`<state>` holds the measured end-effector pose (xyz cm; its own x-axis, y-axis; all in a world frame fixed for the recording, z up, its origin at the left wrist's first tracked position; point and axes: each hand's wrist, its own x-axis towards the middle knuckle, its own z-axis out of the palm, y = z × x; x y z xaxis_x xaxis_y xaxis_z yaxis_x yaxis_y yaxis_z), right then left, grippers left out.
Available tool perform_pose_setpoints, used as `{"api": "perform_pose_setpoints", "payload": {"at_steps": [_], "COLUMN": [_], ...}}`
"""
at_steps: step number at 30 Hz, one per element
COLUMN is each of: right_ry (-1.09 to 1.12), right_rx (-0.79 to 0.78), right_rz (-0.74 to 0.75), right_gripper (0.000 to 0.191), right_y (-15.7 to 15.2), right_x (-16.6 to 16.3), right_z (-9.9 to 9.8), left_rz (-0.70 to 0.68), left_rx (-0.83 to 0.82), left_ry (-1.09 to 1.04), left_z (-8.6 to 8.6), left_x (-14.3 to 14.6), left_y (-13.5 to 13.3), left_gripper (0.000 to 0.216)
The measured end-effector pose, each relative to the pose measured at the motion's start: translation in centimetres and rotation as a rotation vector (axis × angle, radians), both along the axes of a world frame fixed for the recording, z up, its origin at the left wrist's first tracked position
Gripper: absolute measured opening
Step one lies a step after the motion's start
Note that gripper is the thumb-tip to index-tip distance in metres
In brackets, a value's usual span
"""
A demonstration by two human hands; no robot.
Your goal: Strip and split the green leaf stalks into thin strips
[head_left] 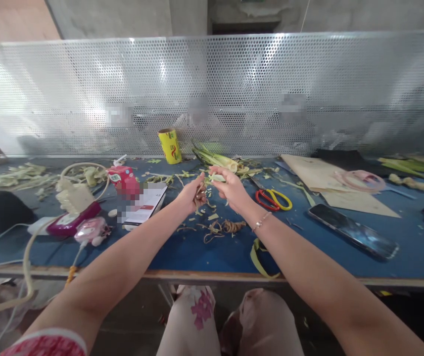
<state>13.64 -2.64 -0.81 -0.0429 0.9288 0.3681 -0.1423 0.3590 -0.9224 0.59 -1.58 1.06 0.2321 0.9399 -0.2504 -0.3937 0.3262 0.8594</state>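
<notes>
A: Counting first: how many of each on the blue table (412, 257)?
B: One pair of scissors (273, 199) with one red loop and one yellow, one dark phone (353, 231) to the right of them, one yellow can (170, 146) at the perforated screen (308, 89), one red carton (122, 179) on the left, one bundle of green leaves (221, 159) behind the hands. Loose scraps are too many to count.
A: And the hands?
B: Two, both just above the table, nearly touching. The left hand (192, 195) is curled shut around a few brownish strips (199, 194); how many I cannot tell. The right hand (231, 190) pinches one pale green leaf piece (216, 177) between thumb and fingertips, the other fingers loosely bent.
A: Where is that piece?
B: In the air between the two hands, in front of the bundle, above a tangle of brown curls (228, 227) lying on the table. One thin bracelet (261, 221) on the right wrist.
</notes>
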Motion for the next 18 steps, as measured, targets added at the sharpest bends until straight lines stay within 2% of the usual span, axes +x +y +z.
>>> {"api": "perform_pose_setpoints", "payload": {"at_steps": [3,7,12,15,18], "right_ry": [0.005,0.039,0.052,0.063,0.084], "right_rx": [-0.005,0.000,-0.015,-0.020,-0.021], "right_rz": [0.008,0.073,0.107,0.094,0.078], "right_gripper": [0.043,0.045,0.043,0.043,0.042], "right_y": [-0.21,-0.50,-0.49,-0.41,-0.36], "right_x": [0.09,0.13,0.10,0.18,0.40], "right_z": [0.17,0.47,0.45,0.39,0.46], "left_rz": [-0.087,-0.148,0.005,0.063,0.030], "left_rx": [-0.101,-0.089,0.036,0.189,0.237], "left_ry": [-0.009,-0.053,0.027,0.040,0.010], "left_z": [-0.11,-0.08,0.14,0.16,0.16], "left_x": [-0.08,-0.02,0.25,0.36,0.35], "left_y": [0.26,0.38,-0.10,-0.42,-0.51], "left_gripper": [0.038,0.032,0.016,0.021,0.027]}}
